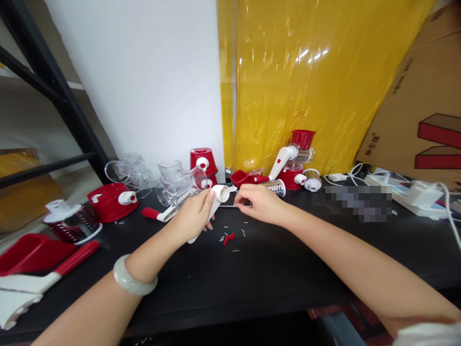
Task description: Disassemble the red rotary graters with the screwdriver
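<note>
My left hand (197, 215) is closed round a white plastic crank arm (221, 193), its round socket end up and its other end slanting down toward the table. Just right of the socket, my right hand (260, 203) has thumb and forefinger pinched together; whatever is between them is too small or hidden to make out. On the black table below lie small red plastic pieces (228, 238) and several tiny metal pins (236, 250). Behind the hands stand a red grater base (203, 161) and clear plastic grater housings (172, 180).
An assembled red drum grater (296, 161) stands at the back right, beside a grater drum (312, 180). At left are another red base (112, 202), a drum (72, 221) and a red hopper (36, 252). A power strip (406, 197) with cables lies at right.
</note>
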Demonstrator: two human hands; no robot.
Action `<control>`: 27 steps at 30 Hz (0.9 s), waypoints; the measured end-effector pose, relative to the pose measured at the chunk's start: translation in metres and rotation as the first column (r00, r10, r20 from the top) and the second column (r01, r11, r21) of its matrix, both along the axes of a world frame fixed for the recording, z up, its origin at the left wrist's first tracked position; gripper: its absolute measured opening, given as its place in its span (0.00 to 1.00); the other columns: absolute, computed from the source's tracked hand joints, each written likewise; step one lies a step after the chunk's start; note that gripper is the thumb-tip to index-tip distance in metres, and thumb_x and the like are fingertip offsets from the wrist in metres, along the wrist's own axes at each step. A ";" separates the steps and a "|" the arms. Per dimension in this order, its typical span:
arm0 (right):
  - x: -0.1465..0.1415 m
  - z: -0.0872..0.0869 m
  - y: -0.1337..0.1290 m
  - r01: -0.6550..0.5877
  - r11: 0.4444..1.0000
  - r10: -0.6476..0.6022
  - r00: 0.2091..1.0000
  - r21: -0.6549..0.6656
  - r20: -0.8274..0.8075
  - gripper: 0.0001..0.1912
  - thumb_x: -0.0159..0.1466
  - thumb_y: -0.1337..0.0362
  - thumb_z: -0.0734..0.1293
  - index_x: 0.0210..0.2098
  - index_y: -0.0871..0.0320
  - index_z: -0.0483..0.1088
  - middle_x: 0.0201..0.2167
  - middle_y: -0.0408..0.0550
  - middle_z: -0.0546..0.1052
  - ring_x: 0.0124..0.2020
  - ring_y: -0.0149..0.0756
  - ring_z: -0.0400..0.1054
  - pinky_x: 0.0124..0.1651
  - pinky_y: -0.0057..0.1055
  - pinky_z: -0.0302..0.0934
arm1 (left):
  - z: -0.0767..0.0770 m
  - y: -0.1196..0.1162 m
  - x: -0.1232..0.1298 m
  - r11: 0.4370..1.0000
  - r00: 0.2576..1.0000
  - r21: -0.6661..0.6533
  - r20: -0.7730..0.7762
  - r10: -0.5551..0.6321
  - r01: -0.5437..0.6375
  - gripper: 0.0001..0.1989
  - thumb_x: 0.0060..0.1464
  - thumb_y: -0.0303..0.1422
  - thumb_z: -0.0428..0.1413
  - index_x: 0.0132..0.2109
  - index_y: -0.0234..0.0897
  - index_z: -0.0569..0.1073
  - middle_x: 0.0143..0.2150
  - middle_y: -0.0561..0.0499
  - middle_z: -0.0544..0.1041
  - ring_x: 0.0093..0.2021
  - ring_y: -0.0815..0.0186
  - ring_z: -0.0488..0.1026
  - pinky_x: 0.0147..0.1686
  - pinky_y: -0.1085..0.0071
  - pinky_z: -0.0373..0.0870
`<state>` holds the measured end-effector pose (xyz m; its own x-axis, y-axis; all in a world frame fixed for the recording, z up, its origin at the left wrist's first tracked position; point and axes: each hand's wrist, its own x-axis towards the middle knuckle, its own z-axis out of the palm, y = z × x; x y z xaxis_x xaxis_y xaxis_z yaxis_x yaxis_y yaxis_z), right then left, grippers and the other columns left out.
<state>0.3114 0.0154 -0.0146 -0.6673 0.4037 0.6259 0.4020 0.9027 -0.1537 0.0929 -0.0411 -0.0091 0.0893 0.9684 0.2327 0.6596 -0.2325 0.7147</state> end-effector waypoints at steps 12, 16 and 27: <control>0.001 -0.012 0.009 -0.111 0.930 0.183 0.967 -0.350 0.179 0.03 0.60 0.67 0.69 0.32 0.61 0.75 0.27 0.45 0.74 0.26 0.28 0.67 0.32 0.25 0.60 | 0.000 0.004 0.000 0.999 0.997 -0.031 0.072 0.013 -0.011 0.25 0.59 0.56 0.45 0.38 0.38 0.68 0.30 0.51 0.75 0.23 0.61 0.77 0.25 0.66 0.73; -0.003 -0.008 -0.003 -0.069 0.986 0.056 0.995 -0.154 -0.085 0.09 0.65 0.60 0.66 0.39 0.59 0.72 0.29 0.44 0.73 0.29 0.30 0.66 0.35 0.29 0.61 | 0.000 -0.001 0.004 0.998 0.985 -0.049 0.174 -0.023 0.032 0.24 0.58 0.56 0.47 0.39 0.38 0.67 0.30 0.52 0.74 0.23 0.61 0.76 0.25 0.64 0.74; -0.022 -0.017 -0.023 -0.110 0.994 0.100 0.893 0.003 -0.438 0.11 0.64 0.61 0.68 0.43 0.59 0.69 0.35 0.47 0.70 0.35 0.32 0.66 0.36 0.29 0.65 | -0.009 -0.011 0.013 0.967 0.894 -0.075 0.404 -0.195 0.245 0.26 0.60 0.55 0.45 0.52 0.38 0.63 0.37 0.50 0.73 0.28 0.62 0.77 0.29 0.62 0.77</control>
<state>0.2895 -0.0073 -0.0315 -0.3680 0.3626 0.8562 0.1931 0.9306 -0.3111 0.1059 -0.0516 -0.0177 0.2292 0.9574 0.1756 0.2639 -0.2348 0.9355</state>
